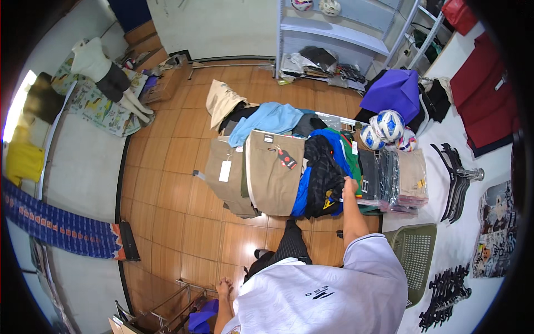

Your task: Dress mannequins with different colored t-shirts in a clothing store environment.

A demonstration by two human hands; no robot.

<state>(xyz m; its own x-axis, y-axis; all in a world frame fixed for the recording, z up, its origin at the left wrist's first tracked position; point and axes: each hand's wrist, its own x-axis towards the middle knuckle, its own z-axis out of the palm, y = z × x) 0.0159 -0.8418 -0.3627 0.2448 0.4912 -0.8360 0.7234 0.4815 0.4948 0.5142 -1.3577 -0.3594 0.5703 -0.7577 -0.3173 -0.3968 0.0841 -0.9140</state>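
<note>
My right hand (350,187) grips the right edge of a black patterned garment (323,167) on a heap of clothes. Beside and partly under it lie a blue garment (299,203) and a green garment (357,163). Left of these, khaki trousers (273,179) with a dark and red hang tag drape over the front of the heap, next to another khaki pair (223,190) with a white tag. A light blue garment (267,121) lies behind them. My left hand (225,287) hangs low at my left side, away from the clothes, its fingers loosely curled.
Plastic-wrapped folded clothes (411,175) and several footballs (388,125) sit at the heap's right. An olive plastic basket (417,267) stands beside me at the right wall, near black hangers (452,183). A metal rack (167,309) is at lower left; a mannequin (100,67) lies at upper left.
</note>
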